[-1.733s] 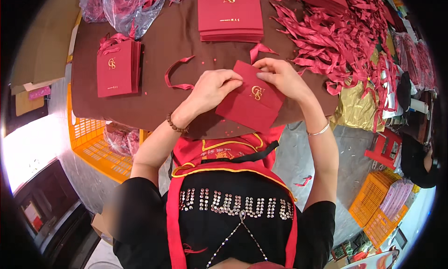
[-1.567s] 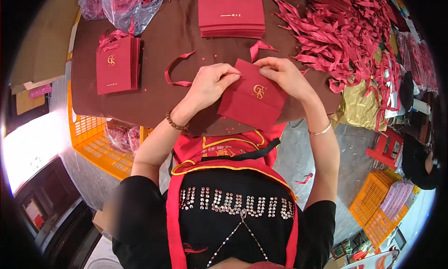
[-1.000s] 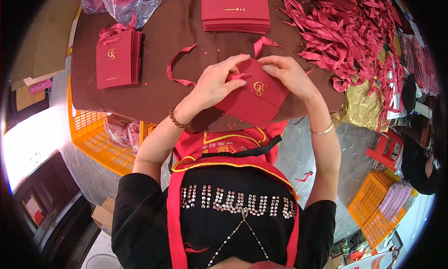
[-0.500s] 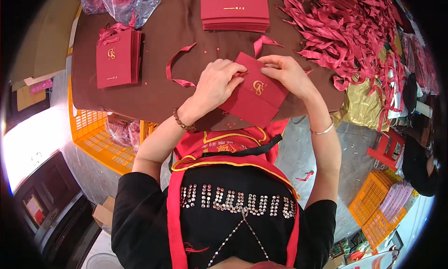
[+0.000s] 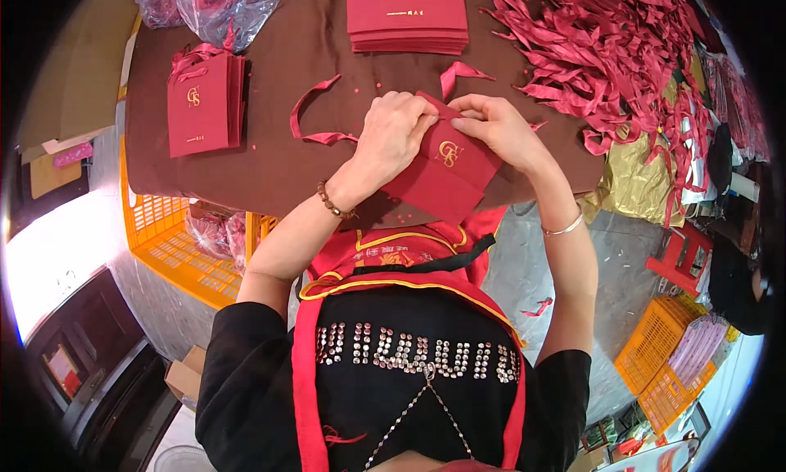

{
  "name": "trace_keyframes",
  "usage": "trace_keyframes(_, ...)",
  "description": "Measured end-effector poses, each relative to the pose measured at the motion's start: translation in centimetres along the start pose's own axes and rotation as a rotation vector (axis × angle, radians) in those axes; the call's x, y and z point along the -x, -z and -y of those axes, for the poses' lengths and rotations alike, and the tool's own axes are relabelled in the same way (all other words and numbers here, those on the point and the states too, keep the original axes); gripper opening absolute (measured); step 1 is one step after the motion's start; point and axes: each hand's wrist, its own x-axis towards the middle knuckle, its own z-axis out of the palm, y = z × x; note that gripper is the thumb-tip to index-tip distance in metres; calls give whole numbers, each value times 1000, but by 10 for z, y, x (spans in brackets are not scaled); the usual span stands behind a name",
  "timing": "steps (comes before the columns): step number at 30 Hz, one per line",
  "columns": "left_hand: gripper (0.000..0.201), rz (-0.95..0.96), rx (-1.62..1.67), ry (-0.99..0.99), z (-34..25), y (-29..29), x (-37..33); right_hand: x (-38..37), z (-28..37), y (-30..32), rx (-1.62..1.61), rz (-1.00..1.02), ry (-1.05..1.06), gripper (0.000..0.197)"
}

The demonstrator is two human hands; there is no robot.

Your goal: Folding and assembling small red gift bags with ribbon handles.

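Note:
A dark red paper gift bag with a gold emblem lies tilted at the table's near edge, between my hands. Closed in a pinch, my left hand grips its upper left edge; the fingertips cover whatever else they hold there. My right hand has thumb and fingers closed on the bag's upper right edge. One red ribbon curves out on the cloth left of my left hand, and another ribbon end lies just beyond the bag.
A stack of flat red bags lies at the far middle. Bags with ribbon handles stand at left, near clear plastic wrapping. Loose ribbons heap at right beside a gold bag. Yellow crates sit below the table.
My left hand has slid slightly up and to the right along the bag's upper edge, its wrist turning. The bag has shifted a little; my right hand keeps its hold.

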Motion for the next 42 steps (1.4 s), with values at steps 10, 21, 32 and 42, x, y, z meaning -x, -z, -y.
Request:
trace_keyframes(10,8,33,12,14,-2,1,-6,3,2,0,-20,19,-66,25)
trace_keyframes(21,9,43,72,110,0,5,-4,2,6,-2,-98,40,-74,25)
trace_keyframes(32,6,23,-119,-102,-3,4,-6,4,3,1,-125,76,-76,26)
trace_keyframes(42,12,219,733,399,19,25,-4,4,5,2,-184,103,-88,24)
